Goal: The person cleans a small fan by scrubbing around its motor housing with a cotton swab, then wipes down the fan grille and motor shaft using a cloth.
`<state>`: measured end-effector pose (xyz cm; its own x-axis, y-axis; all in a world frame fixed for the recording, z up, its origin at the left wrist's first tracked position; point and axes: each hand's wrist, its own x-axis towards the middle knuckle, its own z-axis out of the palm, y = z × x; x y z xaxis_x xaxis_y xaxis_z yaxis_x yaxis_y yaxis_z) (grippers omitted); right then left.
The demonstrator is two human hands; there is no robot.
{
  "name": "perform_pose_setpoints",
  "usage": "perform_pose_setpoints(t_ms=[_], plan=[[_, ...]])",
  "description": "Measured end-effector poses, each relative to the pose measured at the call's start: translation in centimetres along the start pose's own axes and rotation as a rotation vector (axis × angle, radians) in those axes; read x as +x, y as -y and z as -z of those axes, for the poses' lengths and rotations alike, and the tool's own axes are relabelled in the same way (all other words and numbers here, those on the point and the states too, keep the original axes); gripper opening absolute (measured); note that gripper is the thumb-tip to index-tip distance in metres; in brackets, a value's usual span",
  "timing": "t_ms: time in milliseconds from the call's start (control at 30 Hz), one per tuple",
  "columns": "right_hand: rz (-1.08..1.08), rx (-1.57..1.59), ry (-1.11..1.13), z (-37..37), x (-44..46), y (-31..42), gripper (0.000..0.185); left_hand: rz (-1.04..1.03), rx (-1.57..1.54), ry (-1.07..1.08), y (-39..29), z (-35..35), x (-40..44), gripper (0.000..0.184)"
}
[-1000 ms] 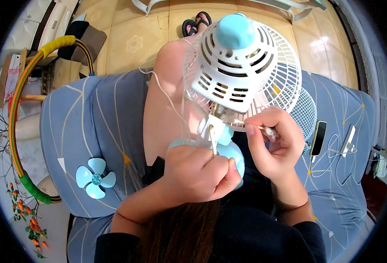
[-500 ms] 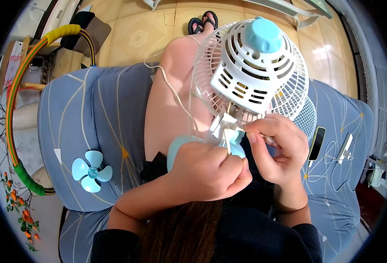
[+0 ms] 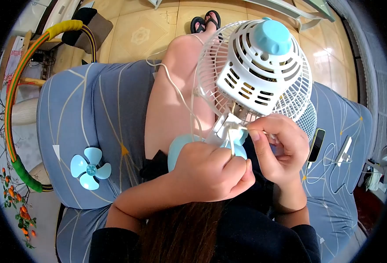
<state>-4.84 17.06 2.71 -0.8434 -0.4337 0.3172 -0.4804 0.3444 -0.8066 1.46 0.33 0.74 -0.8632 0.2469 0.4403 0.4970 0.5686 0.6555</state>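
White fan head [image 3: 255,72]: slotted motor housing, tilted, above the lap; light blue knob [image 3: 272,37] on its rear end.
White wire guard [image 3: 296,92]: behind the fan head, its ribs spreading out on both sides.
Neck bracket [image 3: 222,127]: white, between the fan head and the light blue base [image 3: 180,151]; metal part exposed at the top.
Left hand [image 3: 213,173]: clenched on a pale strip [image 3: 232,142], which projects upward to the neck bracket; base partly hidden behind this hand.
Right hand [image 3: 279,149]: thumb and forefinger pinching a thin pale piece [image 3: 248,128] beside the neck bracket; remaining fingers curled.
Cream cord [image 3: 176,85]: loops over the bare leg, down toward the base.
Blade unit [image 3: 91,169]: light blue, four blades, lying on the grey-blue sofa cover [image 3: 114,101], left side, well apart from the hands.
Mesh guard [image 3: 310,120]: right side, partly covered by the wire guard.
Phone [image 3: 317,144]: on the sofa cover, cable plugged into its near end; white power strip [image 3: 344,151] just beside.
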Motion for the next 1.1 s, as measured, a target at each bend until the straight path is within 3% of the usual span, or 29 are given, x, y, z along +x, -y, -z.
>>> perform_pose_setpoints(t_ms=[267,633,733,933,1100], plan=[[-0.02,0.073,0.082,0.7,-0.3,-0.1,0.014,0.004,0.004,0.01,0.1,0.0,-0.2,0.025],[0.072,-0.122,0.021,0.0,-0.8,0.9,0.016,-0.007,-0.017,-0.004,0.0,0.0,-0.1,0.024],[0.103,-0.103,0.02,-0.2,-0.8,0.6,0.015,-0.012,0.013,-0.064,0.4,-0.7,-0.2,0.035],[0.07,-0.078,0.072,0.6,-0.9,0.9,0.014,-0.027,0.01,-0.059,0.2,-0.5,-0.1,0.035],[0.025,-0.025,0.066,0.9,-0.9,1.1,0.013,0.0,-0.029,-0.019,0.2,-0.1,-0.1,0.025]])
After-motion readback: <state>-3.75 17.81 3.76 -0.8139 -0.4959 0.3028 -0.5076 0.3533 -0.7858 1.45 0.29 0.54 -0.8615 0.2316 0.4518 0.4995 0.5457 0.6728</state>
